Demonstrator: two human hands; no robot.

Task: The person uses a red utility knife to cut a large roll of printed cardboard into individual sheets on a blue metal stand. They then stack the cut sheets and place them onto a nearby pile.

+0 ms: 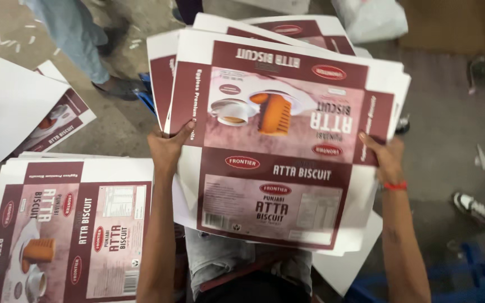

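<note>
Gripping a sheaf of flat, unfolded carton blanks, the person holds it in front of the body, above the lap, with one hand on each side edge. The left hand clamps the left edge, thumb on the printed maroon-and-white face and pointing up toward the top corner; the remaining fingers pass behind the sheets and are hidden. The right hand, with a red band at the wrist, clamps the right edge the same way, fingers curled over the flap. Both hands sit at about the same height, roughly midway along the side edges, so neither is nearer to the sheaf than the other. The sheaf lies between the hands, not to one side of them. The top blank's print reads partly upside down from the wearer's view, and the sheets behind it are fanned slightly out of line at the upper left and lower right. A second stack of blanks lies flat on the floor at the person's left, just beside the left forearm, so the left arm is the nearer one to it. Loose sheets lie farther left, and another person's leg and sandal stand beyond.
</note>
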